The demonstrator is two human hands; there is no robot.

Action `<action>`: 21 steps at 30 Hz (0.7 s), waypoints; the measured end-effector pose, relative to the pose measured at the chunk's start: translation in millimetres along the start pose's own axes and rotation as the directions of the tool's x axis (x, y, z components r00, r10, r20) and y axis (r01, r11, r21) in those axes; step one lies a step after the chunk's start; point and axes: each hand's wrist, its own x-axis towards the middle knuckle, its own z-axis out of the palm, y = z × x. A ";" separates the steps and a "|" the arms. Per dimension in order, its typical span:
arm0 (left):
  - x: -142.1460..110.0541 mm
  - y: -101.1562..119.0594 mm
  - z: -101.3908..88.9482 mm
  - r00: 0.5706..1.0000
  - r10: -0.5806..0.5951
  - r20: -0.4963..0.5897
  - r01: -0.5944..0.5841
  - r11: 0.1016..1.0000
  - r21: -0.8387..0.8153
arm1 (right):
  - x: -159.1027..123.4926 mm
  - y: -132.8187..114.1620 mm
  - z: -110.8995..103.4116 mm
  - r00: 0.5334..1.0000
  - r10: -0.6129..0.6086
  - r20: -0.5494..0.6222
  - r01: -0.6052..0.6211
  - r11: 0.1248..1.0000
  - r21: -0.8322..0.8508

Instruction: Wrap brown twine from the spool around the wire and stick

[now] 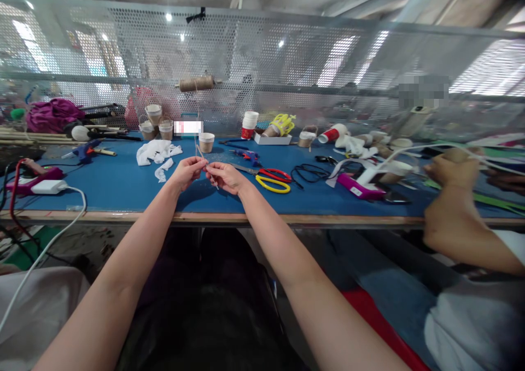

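Left of the red-and-yellow-handled metal scissors (264, 172), a thin tan twine-like strand (199, 151) is pinched between thumb and fingertips by left hand (189, 172) and right hand (225, 176) — best handled under light, even tension.

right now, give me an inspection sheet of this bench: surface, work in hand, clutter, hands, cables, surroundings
surface: blue tabletop, wooden front edge
work in hand: thin strand at the fingertips, seemingly rising towards the twine spool; brown-wrapped cup just beyond
clutter: red-and-yellow-handled scissors, blue glue gun, crumpled white material
hands: left hand and right hand close together, both pinching
cables: white cable over the front edge at left; black cable looped right of the scissors
surroundings: perforated panel behind; co-worker's arm at right
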 end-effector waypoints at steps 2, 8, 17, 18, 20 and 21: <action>0.5 -0.8 -0.1 1.000 0.003 0.006 -0.003 1.000 -0.008 | -0.8 -1.3 0.3 1.000 0.008 0.005 -0.009 1.000 0.018; 3.0 -4.7 -0.6 0.998 0.015 -0.055 -0.014 1.000 0.008 | 3.2 3.5 -1.1 0.999 0.000 -0.038 0.001 1.000 0.023; 1.5 -2.4 -1.2 1.000 0.009 -0.016 -0.009 1.000 -0.023 | 0.0 -1.0 -0.2 0.999 0.036 0.029 -0.037 0.998 0.060; 1.6 -2.4 -1.4 1.000 0.009 -0.009 -0.009 1.000 -0.027 | -0.3 -1.7 -0.2 0.999 0.039 0.038 -0.041 0.997 0.065; 1.8 -2.3 -2.1 1.000 0.010 0.001 -0.010 1.000 -0.029 | -0.2 -2.3 -0.2 0.999 0.036 0.039 -0.039 0.996 0.076; 1.8 -2.0 -2.5 1.000 0.008 0.005 -0.008 1.000 -0.028 | 0.1 -2.2 -0.3 0.999 0.032 0.033 -0.035 0.996 0.081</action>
